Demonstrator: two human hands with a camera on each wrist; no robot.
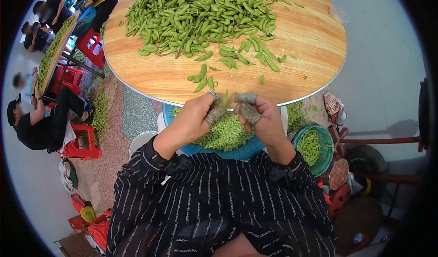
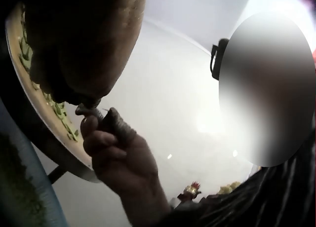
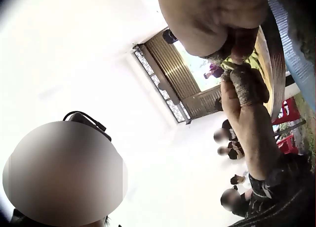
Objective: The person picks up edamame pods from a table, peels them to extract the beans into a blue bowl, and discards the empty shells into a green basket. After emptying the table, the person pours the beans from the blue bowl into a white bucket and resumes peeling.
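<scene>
Over the table's near edge, my left hand (image 1: pixel 194 118) pinches a green soybean pod (image 1: pixel 224 98) between thumb and finger, the pod's tip pointing up. My right hand (image 1: pixel 266 120) is just to the right of it, fingers curled, nothing showing between them. Grey-brown wraps cover the thumb and a finger of both hands. Below the hands, a blue basin (image 1: pixel 248 151) holds shelled green beans (image 1: pixel 226 134). A big heap of soybean pods (image 1: pixel 196 17) lies on the round wooden table (image 1: pixel 150 79), with several loose pods (image 1: pixel 199 74) near the hands.
A green bucket (image 1: pixel 299 140) with pods stands on the floor at the right. Another white bucket (image 1: pixel 141 140) stands at the left. Farther left, several people sit along a long table (image 1: pixel 59 51) heaped with pods, among red stools (image 1: pixel 82 143). Pods litter the floor there.
</scene>
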